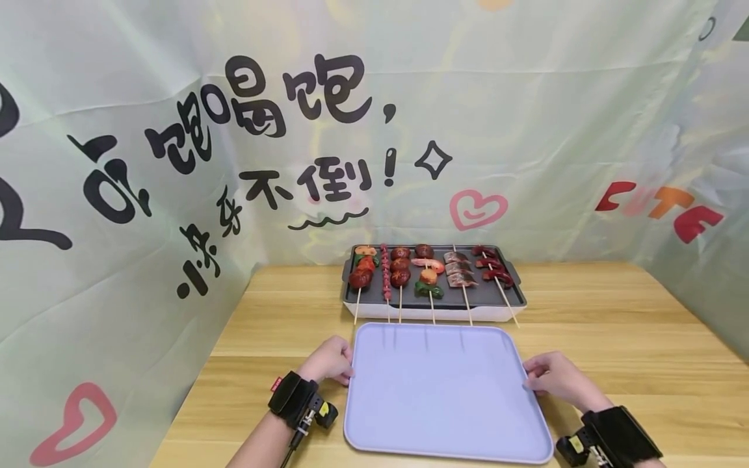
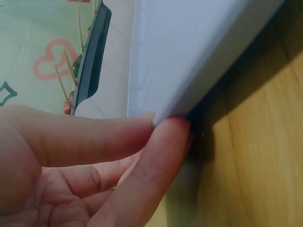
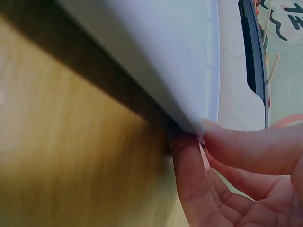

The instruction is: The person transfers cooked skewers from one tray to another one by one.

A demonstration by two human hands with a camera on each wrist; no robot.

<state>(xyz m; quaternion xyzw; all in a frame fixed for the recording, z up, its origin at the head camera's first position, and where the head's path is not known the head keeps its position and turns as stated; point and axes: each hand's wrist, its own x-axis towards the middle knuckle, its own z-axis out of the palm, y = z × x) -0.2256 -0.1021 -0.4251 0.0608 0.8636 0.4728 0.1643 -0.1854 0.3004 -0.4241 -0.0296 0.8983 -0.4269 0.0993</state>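
1. A pale lavender tray lies flat on the wooden desk, right in front of the person, with each hand at one of its side edges.
2. The left hand pinches the tray's left rim, thumb on top and a finger curled beneath. The right hand grips the right rim the same way.
3. Just beyond the tray's far edge stands a dark grill pan with a white base, close to the tray but not touching it.
4. Six skewers lie side by side on the pan: mushrooms, sausage pieces, shrimp with green pepper, sliced meat. Their wooden sticks jut over the pan's near edge toward the tray.
5. A printed backdrop with black lettering and pink hearts closes in the desk on the left, back and right.
6. Black wrist straps sit on both forearms.
7. The left wrist view shows what the head view cannot: the thumb and a fingertip clamp the rim of the tray, with a dark shadow under its edge.
8. The right wrist view shows the right fingertips meeting at the rim of the tray, the pan's dark edge behind.
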